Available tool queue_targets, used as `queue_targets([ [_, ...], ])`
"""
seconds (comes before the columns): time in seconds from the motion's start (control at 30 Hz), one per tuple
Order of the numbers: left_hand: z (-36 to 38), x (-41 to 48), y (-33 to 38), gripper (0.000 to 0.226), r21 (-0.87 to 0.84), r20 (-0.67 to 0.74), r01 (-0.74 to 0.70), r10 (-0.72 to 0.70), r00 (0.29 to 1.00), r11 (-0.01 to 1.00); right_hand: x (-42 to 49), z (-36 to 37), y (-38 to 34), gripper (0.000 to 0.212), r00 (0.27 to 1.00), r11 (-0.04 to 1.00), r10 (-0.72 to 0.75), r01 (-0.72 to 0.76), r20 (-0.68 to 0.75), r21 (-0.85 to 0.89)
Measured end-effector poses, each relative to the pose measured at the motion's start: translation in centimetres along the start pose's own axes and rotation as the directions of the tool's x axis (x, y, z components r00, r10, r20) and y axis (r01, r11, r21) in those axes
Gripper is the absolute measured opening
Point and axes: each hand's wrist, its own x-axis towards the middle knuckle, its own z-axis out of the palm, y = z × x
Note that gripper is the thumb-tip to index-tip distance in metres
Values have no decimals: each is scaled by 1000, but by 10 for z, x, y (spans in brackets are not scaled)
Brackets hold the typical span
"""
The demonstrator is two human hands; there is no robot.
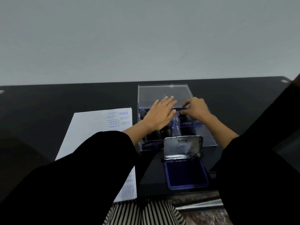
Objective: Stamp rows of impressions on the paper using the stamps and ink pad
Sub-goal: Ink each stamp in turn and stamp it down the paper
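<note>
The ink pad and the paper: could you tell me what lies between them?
In the head view, only bare black table lies between ink pad and paper.

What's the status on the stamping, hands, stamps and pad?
Left hand flat and open over the clear box. Right hand pinching a dark stamp in the box. Ink pad open; paper partly stamped, left sleeve covering it.

Paper (pixel 90 127) left of box (pixel 164 95); ink pad (pixel 185 174) before it.
</note>
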Motion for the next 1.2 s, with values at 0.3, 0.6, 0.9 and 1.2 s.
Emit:
queue_targets([
  [0.3, -29, -10, -17, 46, 16, -49, 22, -21, 999, 1000, -3, -18, -42, 16, 983, 987, -158, 160, -91, 24],
  [0.6, -30, -28, -43, 46, 56, -44, 101, -99, 994, 993, -6, 11, -70, 19, 983, 950, -182, 184, 29, -253],
  [0.9, -19, -35, -53, 50, 33, 20, 177, -178, 984, 984, -4, 39, -70, 30, 986, 850, -163, 157, 33, -502],
  [1.2, -25, -50, -39, 51, 40, 29, 158, -160, 987, 987, -13, 28, -69, 28, 988, 951, -116, 82, -99, -297],
])
